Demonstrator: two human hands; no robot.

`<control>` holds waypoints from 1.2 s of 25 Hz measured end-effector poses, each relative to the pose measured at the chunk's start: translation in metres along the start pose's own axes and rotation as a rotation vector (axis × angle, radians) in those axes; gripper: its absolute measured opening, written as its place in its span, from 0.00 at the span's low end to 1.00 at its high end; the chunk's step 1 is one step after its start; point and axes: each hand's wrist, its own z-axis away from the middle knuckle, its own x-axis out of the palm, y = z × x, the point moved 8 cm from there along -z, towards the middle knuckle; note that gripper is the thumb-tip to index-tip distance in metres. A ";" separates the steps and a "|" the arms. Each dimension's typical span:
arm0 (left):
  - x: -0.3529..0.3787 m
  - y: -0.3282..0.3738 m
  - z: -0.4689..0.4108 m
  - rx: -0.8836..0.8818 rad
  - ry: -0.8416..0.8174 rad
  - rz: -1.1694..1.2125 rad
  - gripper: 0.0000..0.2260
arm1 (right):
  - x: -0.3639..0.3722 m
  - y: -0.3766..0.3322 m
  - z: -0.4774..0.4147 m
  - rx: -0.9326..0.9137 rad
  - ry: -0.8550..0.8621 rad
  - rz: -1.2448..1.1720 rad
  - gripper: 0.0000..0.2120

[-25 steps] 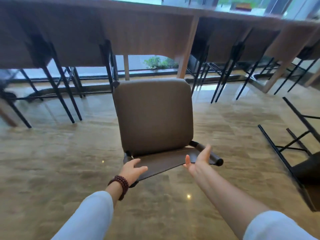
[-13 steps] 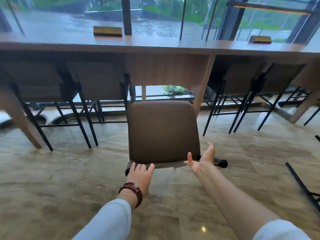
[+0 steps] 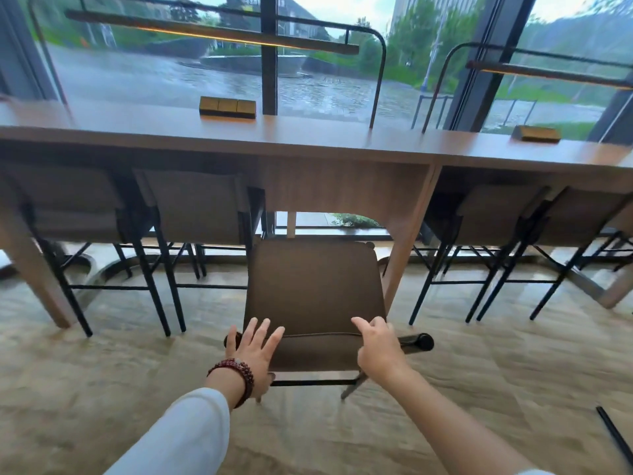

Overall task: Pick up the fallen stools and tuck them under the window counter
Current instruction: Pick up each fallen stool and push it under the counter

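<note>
Upright on the marble-look floor (image 3: 102, 378) at the middle of the view, a brown stool (image 3: 313, 289), not yet under the counter (image 3: 308, 138) but just short of it, at 6 o'clock from the counter's wooden support panel (image 3: 346, 186). At 7 o'clock on the seat, the left hand (image 3: 255, 353): fingers straight and spread, laid on the near corner, with a dark red bead bracelet (image 3: 236, 375) round the wrist and a white sleeve (image 3: 185, 437) behind it. At 5 o'clock on the seat, the right hand (image 3: 378, 351): index finger stretched forward onto the near edge, other fingers bent at the knuckles; cannot tell whether gripping the edge or only resting there. Just at 3 o'clock from that hand, a black tube end (image 3: 416, 341) sticking out from the stool's frame. Tucked under the counter at 10 o'clock, two matching stools (image 3: 195, 204); at 2 o'clock, two more matching stools (image 3: 493, 214), all on thin black legs. On the counter top, a brass-coloured block (image 3: 227, 107) at 11 o'clock and a second brass-coloured block (image 3: 536, 133) at 1 o'clock. Behind, at 12 o'clock, a tall window (image 3: 154, 77) with wet paving and trees outside. At 4 o'clock, by the edge of the view, a thin black bar (image 3: 613, 437) low over the floor.
</note>
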 end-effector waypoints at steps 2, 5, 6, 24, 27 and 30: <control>-0.015 -0.010 -0.028 0.022 -0.006 0.036 0.37 | -0.003 0.003 -0.031 -0.086 0.002 0.310 0.33; -0.041 -0.022 -0.070 0.043 0.038 0.042 0.37 | -0.008 0.015 -0.074 -0.074 -0.064 0.397 0.28; -0.050 -0.025 -0.083 0.043 0.056 0.046 0.37 | -0.010 0.017 -0.089 -0.068 -0.067 0.398 0.26; -0.122 -0.054 -0.239 -0.047 0.085 -0.108 0.37 | -0.024 0.009 -0.257 -0.126 -0.141 0.276 0.43; -0.121 -0.056 -0.246 -0.075 0.058 -0.099 0.39 | -0.022 0.009 -0.268 -0.112 -0.149 0.252 0.45; -0.114 -0.057 -0.247 -0.104 0.010 -0.095 0.43 | -0.018 0.012 -0.274 -0.098 -0.148 0.228 0.47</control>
